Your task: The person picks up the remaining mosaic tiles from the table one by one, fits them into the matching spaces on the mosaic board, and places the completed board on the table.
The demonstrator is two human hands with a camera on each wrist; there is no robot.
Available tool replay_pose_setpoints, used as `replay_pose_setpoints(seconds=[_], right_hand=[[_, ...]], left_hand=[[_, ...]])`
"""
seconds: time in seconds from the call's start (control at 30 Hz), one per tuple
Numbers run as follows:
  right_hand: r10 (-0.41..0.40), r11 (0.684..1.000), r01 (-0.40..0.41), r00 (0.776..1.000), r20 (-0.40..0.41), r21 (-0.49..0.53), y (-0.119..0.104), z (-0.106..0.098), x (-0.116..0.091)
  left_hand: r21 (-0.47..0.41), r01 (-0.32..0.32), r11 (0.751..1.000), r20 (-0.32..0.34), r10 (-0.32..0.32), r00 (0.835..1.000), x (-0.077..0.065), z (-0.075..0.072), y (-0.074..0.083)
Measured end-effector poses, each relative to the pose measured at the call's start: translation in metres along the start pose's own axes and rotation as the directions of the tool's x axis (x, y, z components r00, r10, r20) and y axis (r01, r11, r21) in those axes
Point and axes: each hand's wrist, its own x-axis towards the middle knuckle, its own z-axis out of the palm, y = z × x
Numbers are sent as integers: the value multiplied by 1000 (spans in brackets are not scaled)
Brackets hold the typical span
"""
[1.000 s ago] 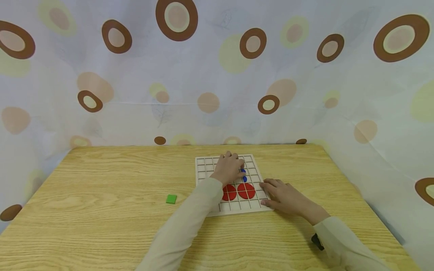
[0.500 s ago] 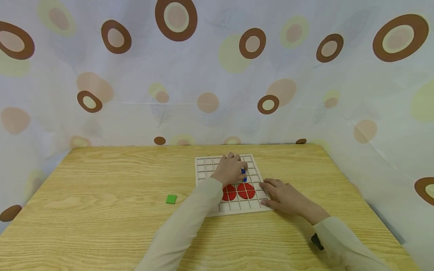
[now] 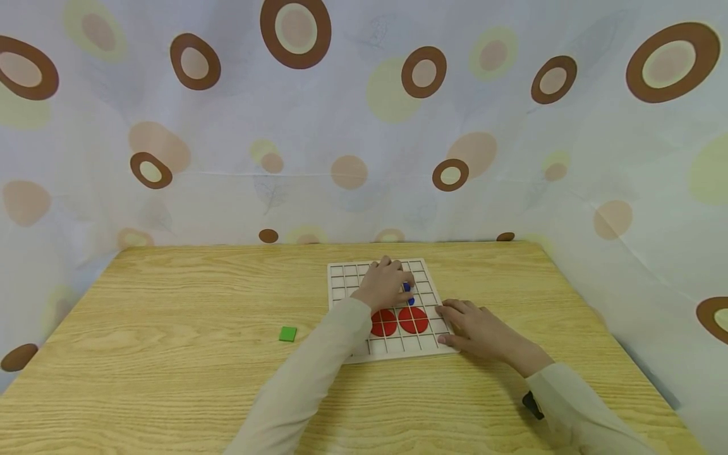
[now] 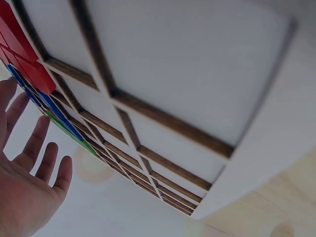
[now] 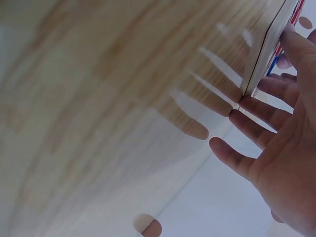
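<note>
A pale gridded board (image 3: pixel 398 347) lies on the table, with two red discs (image 3: pixel 413 320) set in its cells. My left hand (image 3: pixel 381 284) reaches over the board, its thumb and index finger bent around a small blue piece (image 3: pixel 406 287), pinching it. Its other fingers are spread loosely in the left wrist view. Another bit of blue (image 3: pixel 411 301) shows just below the thumb. Green pieces (image 4: pixel 86 144) lie beyond the blue in the left wrist view, while the hand hides them in the head view. At the board's right edge, my right hand (image 3: pixel 483 332) rests with extended fingers.
A loose green square (image 3: pixel 287 333) lies on the wooden table (image 3: pixel 188 379) left of the board. A patterned curtain (image 3: pixel 352 208) stands behind and along the right side. A dark object (image 3: pixel 533 406) shows beneath the right sleeve.
The left hand's index finger has shifted slightly right and down around the blue piece. The right hand, board and green square stay where they were.
</note>
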Motion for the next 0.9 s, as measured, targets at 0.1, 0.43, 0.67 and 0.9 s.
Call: replay_pose_setpoints(seconds=[0.1,0.43,0.67,0.9], right_hand=[[0,1000,0,1000,1,2,0,0,0],[-1,1000,1,1000,-2,0,0,0,0],[12,1000,-13,1000,4,8,0,1,0],[16,1000,-16,1000,15,5,0,-1,0]], left_hand=[[5,2,1000,-2,-2,1000,0,0,0],[16,-18,1000,-5,18,1000,-3,-2,-4],[-21,-14,1000,-24,14,1000,-11,-11,-12],[-20,-23,1000,-29,23,999,-23,-16,-21]])
